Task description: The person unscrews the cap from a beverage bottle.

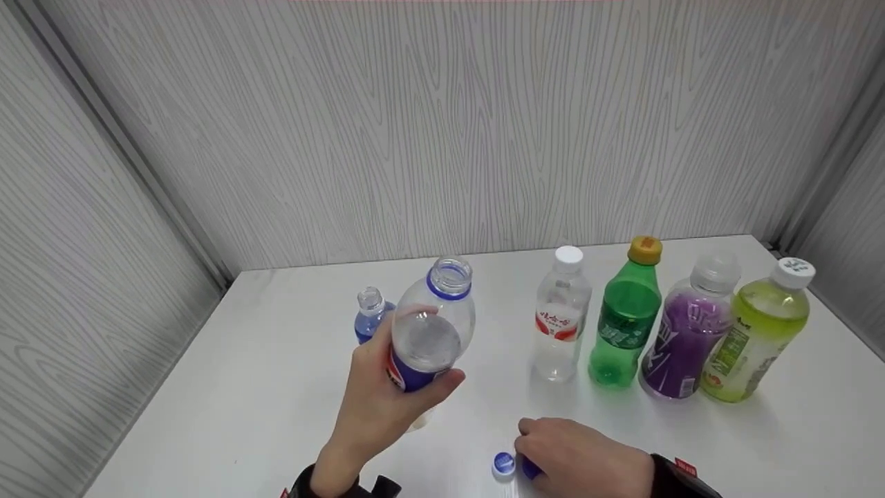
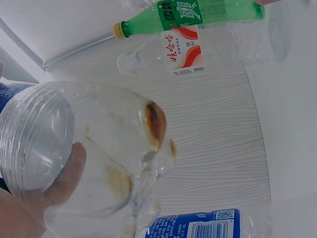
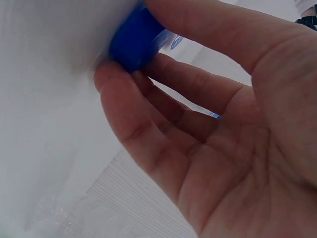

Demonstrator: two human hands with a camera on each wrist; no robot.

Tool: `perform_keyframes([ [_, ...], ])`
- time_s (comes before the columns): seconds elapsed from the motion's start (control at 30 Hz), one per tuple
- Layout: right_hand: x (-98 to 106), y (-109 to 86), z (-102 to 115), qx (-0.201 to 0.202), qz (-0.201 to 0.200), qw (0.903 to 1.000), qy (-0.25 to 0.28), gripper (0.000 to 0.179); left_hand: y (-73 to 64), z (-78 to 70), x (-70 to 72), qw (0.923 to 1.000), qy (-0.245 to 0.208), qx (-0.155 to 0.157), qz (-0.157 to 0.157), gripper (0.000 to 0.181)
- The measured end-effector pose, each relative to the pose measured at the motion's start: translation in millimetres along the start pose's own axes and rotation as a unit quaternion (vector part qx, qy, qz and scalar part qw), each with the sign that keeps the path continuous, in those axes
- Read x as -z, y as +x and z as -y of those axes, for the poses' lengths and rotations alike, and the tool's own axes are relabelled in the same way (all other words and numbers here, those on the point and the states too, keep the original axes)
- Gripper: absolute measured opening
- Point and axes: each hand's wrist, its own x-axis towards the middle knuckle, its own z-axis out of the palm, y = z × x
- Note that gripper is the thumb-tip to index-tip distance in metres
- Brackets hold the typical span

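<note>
A: In what state is the left grip (image 1: 384, 398) found?

B: It is wrapped around the Pepsi-style bottle (image 1: 432, 335), which is held above the worktop (image 1: 242, 373), neck uppermost and uncapped. A blue label is partly covered by the thumb. Brown marks are seen near the base in the left wrist view.

A: And the right grip (image 1: 581, 458)?

B: The blue cap (image 3: 132, 44) is pinched between thumb and fingertips, low at the worktop. Most of it is hidden by the fingers in the head view. A second cap (image 1: 504, 465), blue on top with a pale side, is located just left of that grip.

A: What else is recorded?

B: An uncapped blue-label bottle (image 1: 371, 308) is partly hidden behind the left grip. To the right, four capped bottles are stood in a row: clear bottle (image 1: 561, 325), green bottle (image 1: 626, 325), purple bottle (image 1: 684, 346), yellow-green bottle (image 1: 757, 339). Whether the last two are touching cannot be told.
</note>
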Motion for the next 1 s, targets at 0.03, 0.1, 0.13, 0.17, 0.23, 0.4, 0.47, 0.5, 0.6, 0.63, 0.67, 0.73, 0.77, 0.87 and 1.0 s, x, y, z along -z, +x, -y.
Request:
perform_keyframes([
  [0.03,0.0,0.0,0.0,0.001,0.000,1.0000,0.000,0.017,0.0,0.3,-0.1,1.0000,0.000,-0.003,-0.001,0.060],
  [0.1,-0.1,-0.1,0.1,0.002,-0.001,1.0000,-0.001,0.016,-0.1,0.8,-0.5,1.0000,-0.001,-0.006,-0.002,0.061],
  [0.13,0.2,0.0,0.0,0.001,-0.001,1.0000,-0.001,0.017,-0.1,0.9,-0.8,1.0000,-0.001,-0.005,-0.001,0.061],
  [0.17,0.6,0.0,0.0,0.002,0.000,1.0000,-0.003,0.017,-0.2,1.1,-1.1,1.0000,-0.001,-0.005,-0.001,0.061],
  [0.23,1.9,-1.1,0.0,0.006,-0.002,1.0000,-0.007,0.016,-0.3,1.0,-1.9,1.0000,-0.002,-0.003,0.001,0.061],
  [0.4,10.3,-8.1,-1.0,0.023,-0.020,0.9994,-0.014,0.023,-0.6,0.5,-4.2,0.9999,-0.004,0.007,0.008,0.061],
  [0.47,15.6,-11.7,-0.8,0.026,-0.041,0.9988,-0.012,0.029,-0.5,0.7,-5.5,0.9998,-0.003,0.013,0.011,0.061],
  [0.5,18.3,-13.3,-0.4,0.028,-0.054,0.9981,-0.012,0.033,-0.5,1.0,-6.1,0.9998,-0.001,0.015,0.013,0.061],
  [0.6,26.2,-17.8,0.8,0.038,-0.108,0.9934,-0.009,0.046,-0.8,2.0,-8.7,0.9995,0.001,0.022,0.023,0.062],
  [0.63,28.8,-19.6,1.4,0.042,-0.126,0.9911,-0.008,0.047,-0.9,2.4,-9.8,0.9993,0.001,0.025,0.027,0.062],
  [0.67,31.1,-21.6,1.8,0.049,-0.145,0.9881,-0.011,0.048,-1.2,2.7,-11.0,0.9990,-0.001,0.030,0.032,0.062],
  [0.73,35.4,-26.3,2.6,0.065,-0.189,0.9797,-0.015,0.050,-1.9,3.2,-13.7,0.9981,-0.009,0.045,0.040,0.061],
  [0.77,37.5,-29.0,3.1,0.069,-0.212,0.9747,-0.013,0.050,-2.2,3.6,-15.2,0.9977,-0.010,0.048,0.046,0.061],
  [0.87,42.5,-37.4,5.9,0.068,-0.291,0.9544,-0.006,0.048,-2.9,5.1,-20.8,0.9961,-0.026,0.064,0.056,0.060],
  [1.0,46.7,-46.8,11.0,0.043,-0.402,0.9140,0.038,0.042,-4.2,9.7,-30.2,0.9946,-0.031,0.067,0.072,0.062],
])
